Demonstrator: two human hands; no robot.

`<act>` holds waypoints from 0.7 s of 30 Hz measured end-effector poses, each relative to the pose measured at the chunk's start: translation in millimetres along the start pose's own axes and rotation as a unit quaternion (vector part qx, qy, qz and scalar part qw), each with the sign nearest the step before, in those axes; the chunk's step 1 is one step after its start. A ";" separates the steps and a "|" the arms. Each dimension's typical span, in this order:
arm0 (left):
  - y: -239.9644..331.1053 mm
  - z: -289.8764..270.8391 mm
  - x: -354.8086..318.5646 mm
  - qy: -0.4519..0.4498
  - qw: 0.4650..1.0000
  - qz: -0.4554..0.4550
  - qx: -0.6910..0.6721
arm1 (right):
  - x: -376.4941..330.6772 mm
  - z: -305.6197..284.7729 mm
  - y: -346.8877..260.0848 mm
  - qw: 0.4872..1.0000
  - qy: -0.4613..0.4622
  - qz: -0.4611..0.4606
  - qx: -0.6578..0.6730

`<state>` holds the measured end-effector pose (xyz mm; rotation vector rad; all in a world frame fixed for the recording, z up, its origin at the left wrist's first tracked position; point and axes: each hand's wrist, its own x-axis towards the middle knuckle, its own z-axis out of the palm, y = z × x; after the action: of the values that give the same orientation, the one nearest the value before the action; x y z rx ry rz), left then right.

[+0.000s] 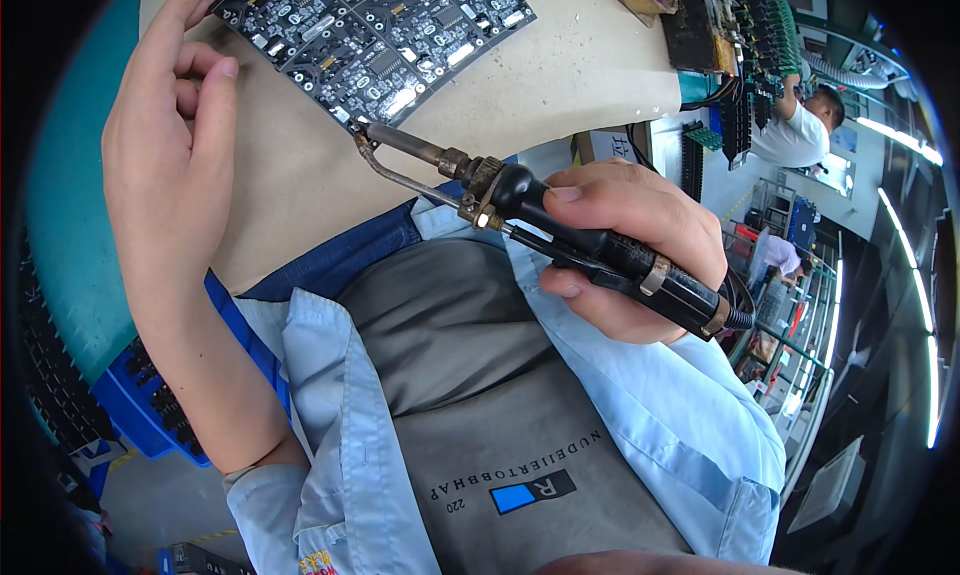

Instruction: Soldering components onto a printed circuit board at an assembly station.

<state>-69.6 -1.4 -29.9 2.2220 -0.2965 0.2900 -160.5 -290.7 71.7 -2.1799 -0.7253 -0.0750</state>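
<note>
Right hand: your right hand [625, 245] is gripping the soldering iron [560, 225], fingers wrapped fully round its black handle.
Tip: touching the near corner of the circuit board [375, 35].
Left hand: your left hand [170, 155] is resting beside the board, fingers loosely curled, holding nothing.
Progress: cannot tell which joints are finished; work appears ongoing at that corner.

Electronics workshop: circuit boards [375, 35], soldering iron [560, 225]
</note>
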 end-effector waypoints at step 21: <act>2.0 0.1 0.5 -0.002 1.000 -0.005 -0.005 | -2.4 -0.3 -1.5 1.000 0.005 0.015 0.000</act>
<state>-69.7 -2.8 -28.3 2.2137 -0.2878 0.2771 -163.2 -291.3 72.2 -2.1886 -0.6869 -0.0695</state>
